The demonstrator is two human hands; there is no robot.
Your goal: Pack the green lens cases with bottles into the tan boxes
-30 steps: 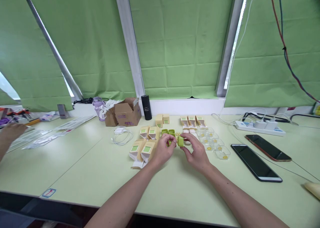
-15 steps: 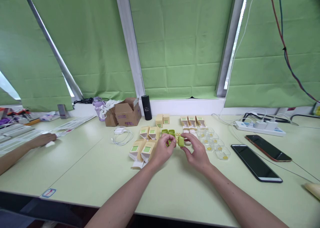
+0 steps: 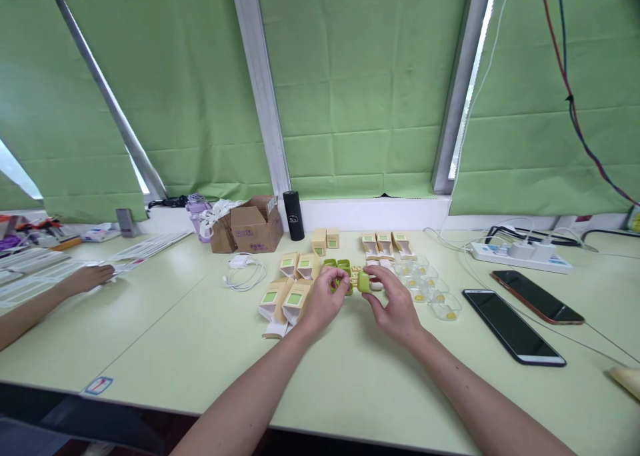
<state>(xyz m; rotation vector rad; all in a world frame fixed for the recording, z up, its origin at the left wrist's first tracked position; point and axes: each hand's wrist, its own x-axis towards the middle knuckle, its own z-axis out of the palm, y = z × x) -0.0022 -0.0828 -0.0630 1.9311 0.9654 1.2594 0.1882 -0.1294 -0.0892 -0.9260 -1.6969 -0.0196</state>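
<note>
My right hand (image 3: 393, 304) pinches a small green rounded case (image 3: 363, 283) between thumb and fingertips, just above the table. Close beside it, my left hand (image 3: 327, 297) has its thumb and fingers pressed together; whatever they hold is hidden. Behind the left fingers stand small green open cases (image 3: 344, 264), partly covered by the hand. Small yellow pieces (image 3: 355, 273) lie between the two hands. Left of my left hand are several opened cardboard boxes (image 3: 271, 297) with green labels. Clear plastic trays (image 3: 445, 305) with yellow spots sit right of my right hand.
A brown carton (image 3: 257, 228) and a black cylinder (image 3: 293, 216) stand at the back. A white charger cable (image 3: 245, 273) lies left. Two phones (image 3: 513, 326) and a power strip (image 3: 520, 256) are right. Another person's hand (image 3: 89, 278) rests over papers at far left.
My hands stay almost in place. The green case in my right hand has shifted and turned slightly. The other person's hand has moved slightly, and the white piece under it no longer shows.
</note>
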